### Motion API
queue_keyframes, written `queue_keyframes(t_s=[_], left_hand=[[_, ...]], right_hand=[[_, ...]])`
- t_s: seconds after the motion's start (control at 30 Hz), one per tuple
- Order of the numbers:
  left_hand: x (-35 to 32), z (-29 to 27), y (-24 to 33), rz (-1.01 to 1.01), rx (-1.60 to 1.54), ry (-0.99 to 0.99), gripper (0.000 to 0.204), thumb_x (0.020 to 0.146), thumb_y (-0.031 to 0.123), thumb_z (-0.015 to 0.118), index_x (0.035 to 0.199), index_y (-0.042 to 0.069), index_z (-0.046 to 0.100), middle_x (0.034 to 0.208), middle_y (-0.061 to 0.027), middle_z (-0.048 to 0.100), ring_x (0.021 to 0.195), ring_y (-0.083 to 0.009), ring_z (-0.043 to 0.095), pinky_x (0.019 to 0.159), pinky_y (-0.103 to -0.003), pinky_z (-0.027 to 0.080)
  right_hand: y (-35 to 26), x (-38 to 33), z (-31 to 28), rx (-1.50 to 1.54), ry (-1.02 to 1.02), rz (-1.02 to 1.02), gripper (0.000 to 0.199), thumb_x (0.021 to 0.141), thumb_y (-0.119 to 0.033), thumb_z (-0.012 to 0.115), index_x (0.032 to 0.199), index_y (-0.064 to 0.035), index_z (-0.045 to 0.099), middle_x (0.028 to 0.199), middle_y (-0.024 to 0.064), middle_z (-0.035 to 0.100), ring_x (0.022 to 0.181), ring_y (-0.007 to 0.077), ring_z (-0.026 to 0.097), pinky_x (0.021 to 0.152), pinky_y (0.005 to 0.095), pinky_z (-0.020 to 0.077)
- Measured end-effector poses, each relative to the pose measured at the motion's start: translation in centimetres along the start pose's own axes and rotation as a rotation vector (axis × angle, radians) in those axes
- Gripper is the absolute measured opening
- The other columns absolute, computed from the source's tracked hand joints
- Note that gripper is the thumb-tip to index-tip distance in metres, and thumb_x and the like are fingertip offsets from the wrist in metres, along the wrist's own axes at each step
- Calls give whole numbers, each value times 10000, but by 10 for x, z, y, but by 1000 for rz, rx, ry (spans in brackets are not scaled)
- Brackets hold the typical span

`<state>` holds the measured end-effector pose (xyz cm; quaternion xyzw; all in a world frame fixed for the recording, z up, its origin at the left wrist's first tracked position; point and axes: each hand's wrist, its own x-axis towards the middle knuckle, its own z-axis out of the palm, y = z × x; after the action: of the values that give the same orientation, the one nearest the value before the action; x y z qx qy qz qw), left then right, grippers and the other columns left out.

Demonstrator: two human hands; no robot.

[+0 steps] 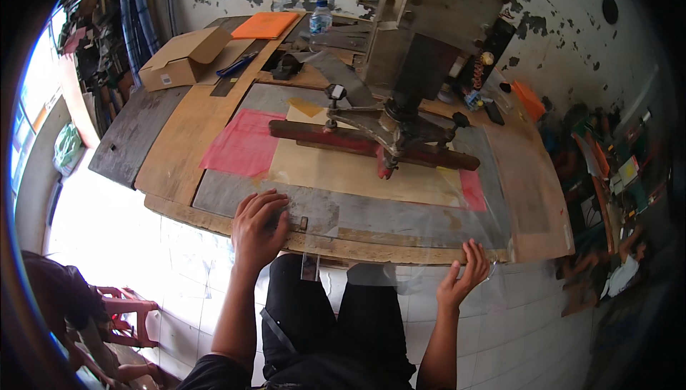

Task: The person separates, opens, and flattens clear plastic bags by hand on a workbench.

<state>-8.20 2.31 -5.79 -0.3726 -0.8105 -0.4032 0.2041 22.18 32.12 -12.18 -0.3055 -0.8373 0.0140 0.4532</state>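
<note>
A press-like machine with a long bar (321, 135) on a metal bracket stands over the wooden table (179, 143). Beneath the bar lies a cream sheet (336, 172) with pink pieces (241, 143) at its ends, on a grey board (229, 193). My left hand (261, 227) rests on the board near the table's front edge, fingers stretched out and holding nothing. A clear plastic sheet (411, 243) hangs over the front edge, its outline hard to make out. My right hand (464, 273) is at that sheet's right side, thumb and fingers on its edge.
A cardboard box (175, 61), an orange folder (266, 25) and a water bottle (320, 18) stand at the back left. A phone (493, 111) lies at the right. A red stool (128, 311) and another person (68, 304) are at the lower left.
</note>
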Motion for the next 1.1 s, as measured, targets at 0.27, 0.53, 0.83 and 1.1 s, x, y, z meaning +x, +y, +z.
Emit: queue_keyframes(t_s=[0.27,0.53,0.83,1.1], left_hand=[[-3,-5,-5,12,-31,-8,178,901,150,719,1063,82,743,1152,-68,750,1222,-280,676,1112,-474,461],[-8,-2,-8,-7,-36,-1,181,900,135,711,1069,78,743,1171,-69,753,1245,-275,668,1129,-481,455],[-8,-5,-9,-7,-49,-11,197,894,139,725,1079,73,739,1177,-71,749,1234,-283,670,1136,-482,447],[5,-3,3,-35,-36,-77,317,915,234,755,1184,69,738,1249,-119,718,1255,-318,639,1169,-501,404]], right_hand=[[-22,70,-19,20,-132,-12,196,1032,-156,625,1181,-43,683,1286,128,682,1226,347,609,1099,495,409],[12,145,37,61,-427,5,362,995,-242,720,1301,-52,682,1210,133,717,1100,337,663,1007,449,494],[-11,167,7,533,-594,307,314,993,-217,761,1208,9,733,935,37,708,837,120,597,773,299,507],[-17,124,-77,498,-434,151,252,954,-118,781,1165,14,738,898,12,661,843,111,588,822,275,494]])
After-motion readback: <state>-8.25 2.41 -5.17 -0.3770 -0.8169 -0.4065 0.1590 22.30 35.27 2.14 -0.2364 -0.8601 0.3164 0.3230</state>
